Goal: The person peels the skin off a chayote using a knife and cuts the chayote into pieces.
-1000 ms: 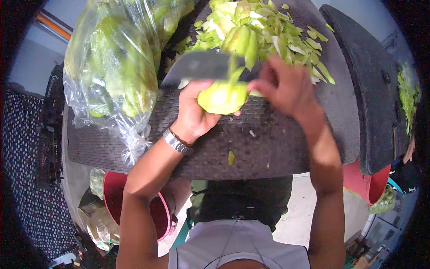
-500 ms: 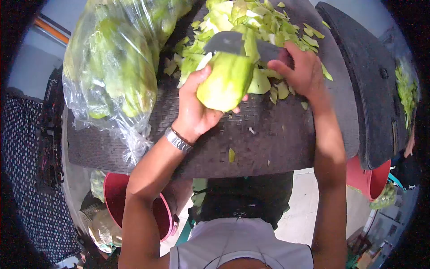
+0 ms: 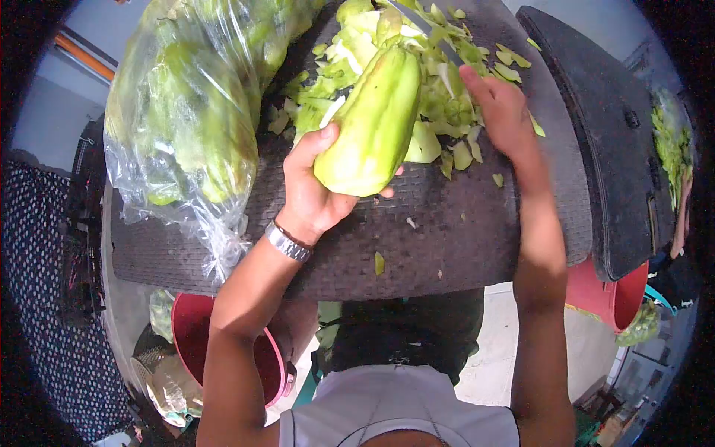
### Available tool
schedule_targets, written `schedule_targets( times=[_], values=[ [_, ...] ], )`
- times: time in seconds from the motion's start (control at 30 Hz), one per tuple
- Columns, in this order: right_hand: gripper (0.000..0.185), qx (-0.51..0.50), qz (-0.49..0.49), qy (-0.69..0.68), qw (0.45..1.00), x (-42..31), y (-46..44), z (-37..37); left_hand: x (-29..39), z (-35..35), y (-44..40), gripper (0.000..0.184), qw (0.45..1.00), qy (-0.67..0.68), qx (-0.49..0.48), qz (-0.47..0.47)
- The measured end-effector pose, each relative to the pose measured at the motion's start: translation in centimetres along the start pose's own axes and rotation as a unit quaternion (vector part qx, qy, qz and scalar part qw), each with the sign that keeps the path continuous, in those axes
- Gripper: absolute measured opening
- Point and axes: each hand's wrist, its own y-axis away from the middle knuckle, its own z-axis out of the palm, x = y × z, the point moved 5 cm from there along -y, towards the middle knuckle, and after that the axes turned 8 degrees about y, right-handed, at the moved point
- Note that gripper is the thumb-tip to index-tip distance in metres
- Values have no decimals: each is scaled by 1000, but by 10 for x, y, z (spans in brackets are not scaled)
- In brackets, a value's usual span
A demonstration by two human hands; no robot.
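Observation:
A long green fruit [image 3: 372, 123], its pale flesh showing at the near end, lies tilted in my left hand [image 3: 316, 182], whose fingers wrap round its lower part. My right hand [image 3: 506, 115] is closed on a knife [image 3: 428, 26], held to the right of the fruit and apart from it. The blade points up and to the left, over the peelings. Green and white peelings [image 3: 447, 100] are heaped behind and to the right of the fruit. My right hand hides the knife's handle.
A clear plastic bag [image 3: 186, 127] of green fruit lies left on the dark woven table [image 3: 447, 253]. Small scraps lie near its front edge. A black board [image 3: 603, 149] stands at the right. Red bins [image 3: 279, 361] are below the table on both sides.
The knife has come off the fruit and moved up, its blade now seen nearly edge-on. The fruit has tipped, so more of its length shows, and my left hand has shifted slightly left.

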Motion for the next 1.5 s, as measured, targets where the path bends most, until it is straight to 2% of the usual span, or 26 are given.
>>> schedule_targets(
  times=[0.13,0.23,0.33,0.43,0.53,0.57,0.63,0.73,0.8,0.87,0.97,1.07,1.1,1.17,1.27,1.4,1.43,1.5],
  values=[
    [77,-22,12,-13,1000,-31,19,2,-2,-18,-8,72,990,85,94,54],
    [73,-26,-41,-33,998,-41,26,9,2,-19,-6,69,997,1,57,55],
    [71,-38,-51,-82,995,-46,28,12,2,-7,-5,67,998,-5,61,18],
    [69,-42,-82,-125,988,-57,34,13,1,-4,-5,65,1000,9,-9,-25],
    [66,-78,-162,-116,977,-86,58,15,0,-8,-2,56,996,93,-15,8],
    [59,-71,-193,-113,972,-95,67,15,-2,-23,-4,50,992,90,67,63],
    [48,-55,-252,-106,960,-110,83,17,-12,-48,-1,48,988,113,79,67],
    [57,-38,-255,-71,964,-110,87,30,-14,-48,-8,55,985,78,141,54],
    [59,-30,-259,-59,964,-111,88,31,-10,-37,-9,52,992,68,93,44],
    [61,-30,-266,-56,962,-114,89,30,-5,-18,-7,48,997,75,-21,2],
    [58,-21,-279,-46,959,-113,89,28,-7,-17,-4,50,996,92,-11,7],
    [56,-18,-254,-76,964,-97,73,25,-8,-28,-1,50,976,115,137,128],
    [58,-11,-203,-55,977,-83,60,26,-2,-23,-3,58,992,114,-18,51],
    [65,12,-101,-13,995,-54,32,25,3,-10,-1,67,999,16,-5,39],
    [64,19,-87,-98,991,-50,27,9,3,7,0,70,998,17,-22,49],
    [64,-43,-177,-112,977,-91,64,15,-7,-13,2,67,999,25,27,31],
    [64,-51,-208,-112,970,-102,74,14,-12,-28,-2,61,992,89,39,84],
    [65,-53,-247,-112,961,-109,80,16,-22,-51,-1,56,990,63,85,90]
  ],
)
